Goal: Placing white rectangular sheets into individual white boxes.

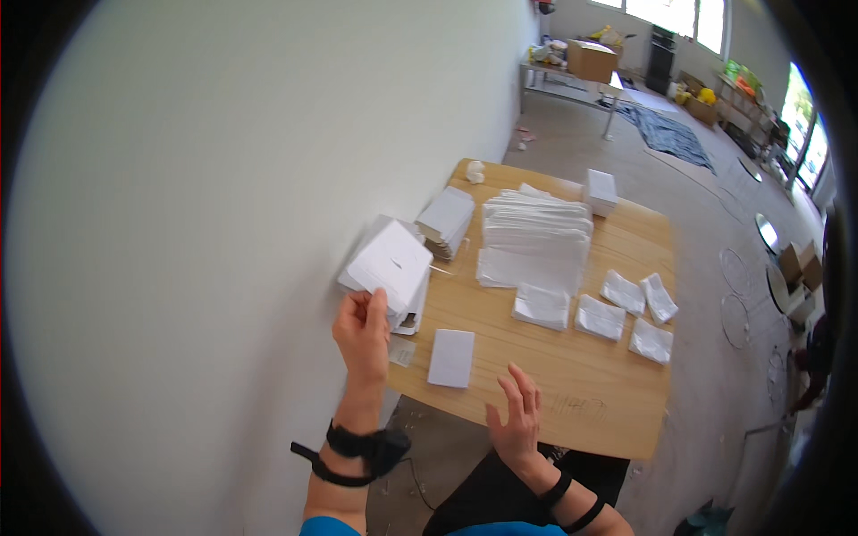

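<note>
My left hand (362, 338) is closed, thumb and fingers pinching the near edge of a flat white card (393, 261) with a small dark slit in its middle. The card is tilted over a pile of similar white pieces (359, 243) at the table's left edge, against the wall. My right hand (518, 418) hovers at the table's front edge, fingers apart and holding nothing. Between the hands a white rectangular piece (451, 359), like a card or flat box, lies on the wooden table (527, 393).
A stack of white flat cartons (446, 217) stands behind the pile. Layered white sheets or bags (536, 237) cover the table's middle. Several folded white packets (601, 318) lie at the right, and a white box (601, 191) stands at the back. The wall (223, 223) borders the left side.
</note>
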Demonstrator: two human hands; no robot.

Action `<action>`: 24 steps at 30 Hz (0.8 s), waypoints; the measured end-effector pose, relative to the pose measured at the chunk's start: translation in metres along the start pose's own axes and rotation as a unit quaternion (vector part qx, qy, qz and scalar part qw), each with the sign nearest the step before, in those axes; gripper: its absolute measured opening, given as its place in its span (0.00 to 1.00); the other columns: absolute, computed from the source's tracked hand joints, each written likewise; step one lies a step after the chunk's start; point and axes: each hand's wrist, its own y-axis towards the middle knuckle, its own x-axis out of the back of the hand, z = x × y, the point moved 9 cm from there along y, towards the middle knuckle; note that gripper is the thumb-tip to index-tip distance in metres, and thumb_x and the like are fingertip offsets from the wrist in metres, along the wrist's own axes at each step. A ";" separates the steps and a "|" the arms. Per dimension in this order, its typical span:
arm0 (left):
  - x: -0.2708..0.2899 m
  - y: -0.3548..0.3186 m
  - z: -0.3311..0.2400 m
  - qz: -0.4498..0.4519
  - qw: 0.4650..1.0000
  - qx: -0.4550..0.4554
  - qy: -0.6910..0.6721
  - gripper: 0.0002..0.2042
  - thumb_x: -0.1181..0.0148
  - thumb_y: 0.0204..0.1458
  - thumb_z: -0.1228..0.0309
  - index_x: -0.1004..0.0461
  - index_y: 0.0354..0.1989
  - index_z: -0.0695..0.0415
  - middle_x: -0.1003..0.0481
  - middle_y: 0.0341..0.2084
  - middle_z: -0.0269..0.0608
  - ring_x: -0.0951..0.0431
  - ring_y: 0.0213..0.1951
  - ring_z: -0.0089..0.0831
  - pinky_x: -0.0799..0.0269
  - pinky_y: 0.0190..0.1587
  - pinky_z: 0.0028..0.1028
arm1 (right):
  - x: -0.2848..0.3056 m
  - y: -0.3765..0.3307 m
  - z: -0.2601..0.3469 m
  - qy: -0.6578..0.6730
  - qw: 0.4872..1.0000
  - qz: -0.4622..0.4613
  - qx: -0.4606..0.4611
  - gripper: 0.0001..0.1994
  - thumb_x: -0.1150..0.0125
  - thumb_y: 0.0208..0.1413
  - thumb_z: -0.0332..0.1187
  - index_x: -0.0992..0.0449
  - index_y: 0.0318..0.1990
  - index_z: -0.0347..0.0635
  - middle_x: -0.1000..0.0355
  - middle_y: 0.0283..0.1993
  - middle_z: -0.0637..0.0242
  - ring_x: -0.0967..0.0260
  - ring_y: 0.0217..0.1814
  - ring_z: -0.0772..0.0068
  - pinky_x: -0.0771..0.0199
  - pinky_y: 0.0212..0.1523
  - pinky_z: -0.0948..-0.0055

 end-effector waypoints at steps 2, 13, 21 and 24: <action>-0.024 -0.052 -0.015 0.046 0.998 0.025 0.024 0.08 0.40 0.60 0.70 0.31 0.31 0.57 0.34 0.18 0.25 0.39 0.18 0.12 0.43 0.19 0.17 | 0.022 0.024 0.033 -0.017 0.998 -0.042 0.033 0.27 0.32 0.44 0.24 0.30 0.56 0.38 0.39 0.67 0.52 0.40 0.68 0.49 0.37 0.63 0.54; -0.081 -0.175 -0.057 0.276 0.944 -0.102 0.153 0.16 0.34 0.52 0.68 0.27 0.45 0.63 0.25 0.41 0.42 0.26 0.44 0.30 0.31 0.50 0.30 | 0.101 -0.025 0.006 0.369 0.894 0.113 -0.228 0.16 0.36 0.59 0.26 0.27 0.53 0.31 0.24 0.45 0.65 0.28 0.44 0.79 0.26 0.44 0.78; -0.098 -0.230 -0.010 0.402 0.901 0.154 0.058 0.06 0.36 0.56 0.76 0.21 0.41 0.63 0.22 0.32 0.31 0.27 0.34 0.15 0.31 0.38 0.18 | 0.135 -0.044 0.000 0.539 0.789 0.056 -0.290 0.13 0.37 0.59 0.24 0.26 0.51 0.33 0.24 0.44 0.64 0.27 0.44 0.79 0.25 0.44 0.78; -0.104 -0.238 -0.012 0.421 0.897 0.101 0.091 0.05 0.35 0.54 0.77 0.20 0.38 0.63 0.22 0.32 0.33 0.26 0.34 0.17 0.31 0.38 0.20 | 0.177 -0.019 0.015 0.224 0.967 0.042 -0.112 0.04 0.34 0.53 0.22 0.21 0.37 0.38 0.24 0.37 0.60 0.23 0.36 0.69 0.23 0.33 0.74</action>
